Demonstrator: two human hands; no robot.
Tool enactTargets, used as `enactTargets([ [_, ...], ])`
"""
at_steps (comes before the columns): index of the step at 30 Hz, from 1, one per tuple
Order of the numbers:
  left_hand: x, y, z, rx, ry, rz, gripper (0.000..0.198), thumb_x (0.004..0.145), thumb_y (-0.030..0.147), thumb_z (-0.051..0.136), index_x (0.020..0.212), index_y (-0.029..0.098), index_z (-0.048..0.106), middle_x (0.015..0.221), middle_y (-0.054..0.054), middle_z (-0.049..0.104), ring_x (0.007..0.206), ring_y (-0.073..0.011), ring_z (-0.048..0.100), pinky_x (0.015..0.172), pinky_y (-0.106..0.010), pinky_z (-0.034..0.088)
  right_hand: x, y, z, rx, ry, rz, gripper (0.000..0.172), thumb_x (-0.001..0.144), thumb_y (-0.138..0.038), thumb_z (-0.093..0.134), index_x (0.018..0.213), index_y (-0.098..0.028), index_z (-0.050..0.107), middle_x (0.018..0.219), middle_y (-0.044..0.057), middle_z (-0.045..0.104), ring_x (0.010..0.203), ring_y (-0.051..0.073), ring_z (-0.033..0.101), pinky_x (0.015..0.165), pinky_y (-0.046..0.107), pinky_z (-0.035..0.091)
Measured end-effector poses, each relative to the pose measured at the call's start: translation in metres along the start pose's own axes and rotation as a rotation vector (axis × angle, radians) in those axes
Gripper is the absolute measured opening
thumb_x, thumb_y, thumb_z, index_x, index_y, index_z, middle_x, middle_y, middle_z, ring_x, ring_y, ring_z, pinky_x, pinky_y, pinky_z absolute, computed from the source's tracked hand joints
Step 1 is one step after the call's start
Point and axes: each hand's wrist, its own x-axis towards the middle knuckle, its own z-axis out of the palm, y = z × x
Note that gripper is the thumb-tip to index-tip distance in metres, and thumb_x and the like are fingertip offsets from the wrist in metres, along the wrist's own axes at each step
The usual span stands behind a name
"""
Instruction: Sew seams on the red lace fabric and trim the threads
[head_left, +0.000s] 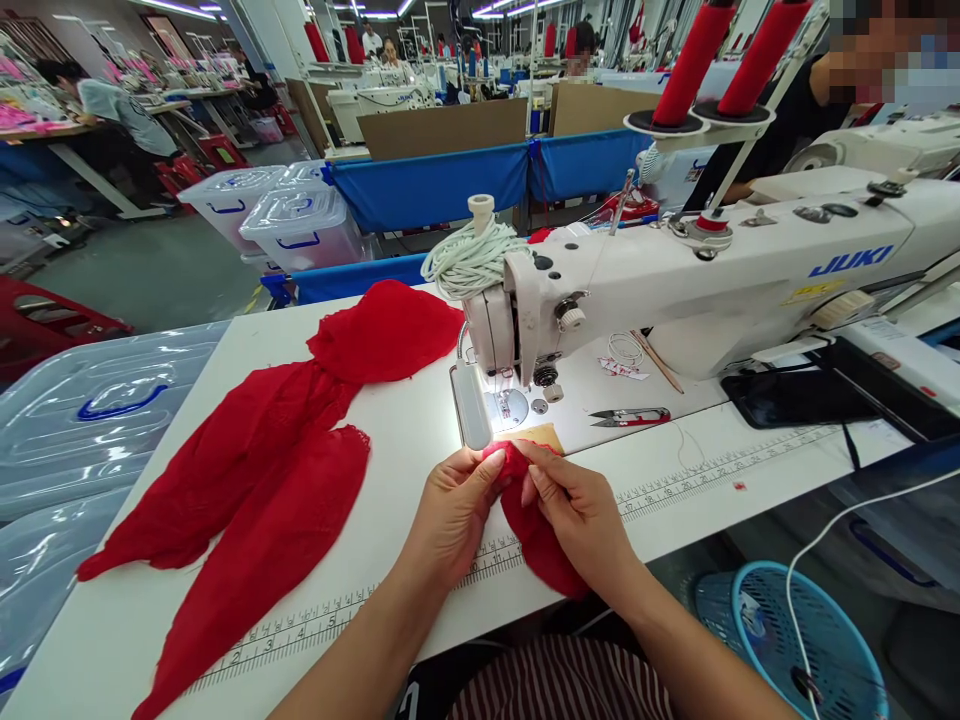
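My left hand (454, 510) and my right hand (577, 510) both pinch a small piece of red fabric (536, 540) at the table's front edge, just in front of the needle area (510, 405) of a white JUKI sewing machine (697, 270). The cloth hangs down over the edge between my wrists. A large pile of red lace pieces (277, 450) lies spread on the white table (405, 420) to the left of my hands.
Thread snips (628, 416) lie right of the needle plate. Two red thread cones (720, 55) stand on the machine, with white cord (469, 255) coiled beside it. A black phone (795, 400) rests at right. Clear plastic bins (75, 420) sit left; a blue basket (795, 640) stands below. Other workers sit behind.
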Motion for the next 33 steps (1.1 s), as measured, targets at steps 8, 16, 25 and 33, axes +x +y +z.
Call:
enactTargets([
  [8,-0.001,-0.004,-0.003,0.129,-0.009,0.042,0.017,0.069,0.029,0.076,0.068,0.015,0.067,0.065,0.000,0.066,0.061,-0.0086,0.055,0.062,-0.020,0.046,0.001,-0.002,-0.001,0.040,-0.020,0.051,0.033,0.091,-0.026,0.041,0.114,-0.021,0.064,0.061,-0.002,0.054,0.056,0.011,0.051,0.058,0.025,0.046],
  [16,-0.004,-0.004,-0.002,0.303,-0.036,0.080,0.020,0.071,0.034,0.073,0.072,0.015,0.067,0.065,0.000,0.063,0.063,-0.0116,0.052,0.062,-0.023,0.043,0.001,0.005,-0.005,-0.454,0.020,-0.164,0.042,0.089,-0.014,0.034,0.121,-0.023,0.060,0.081,0.005,0.067,0.065,0.015,0.059,0.059,0.027,0.048],
  [25,-0.006,-0.001,-0.004,0.439,0.005,0.120,0.024,0.069,0.036,0.072,0.061,0.016,0.062,0.056,0.002,0.053,0.056,-0.0103,0.045,0.055,-0.022,0.037,0.017,-0.005,-0.059,0.044,0.509,-0.006,0.029,0.091,-0.034,0.048,0.115,-0.023,0.058,0.067,-0.003,0.049,0.047,0.008,0.037,0.042,0.021,0.032],
  [33,-0.003,-0.006,0.000,0.358,-0.019,0.074,0.025,0.067,0.037,0.075,0.074,0.014,0.067,0.067,-0.001,0.063,0.061,-0.0116,0.052,0.059,-0.023,0.042,0.024,-0.009,-0.042,-0.100,-0.018,-0.095,0.019,0.091,-0.031,0.047,0.099,-0.025,0.063,0.105,0.004,0.062,0.096,0.017,0.056,0.082,0.031,0.045],
])
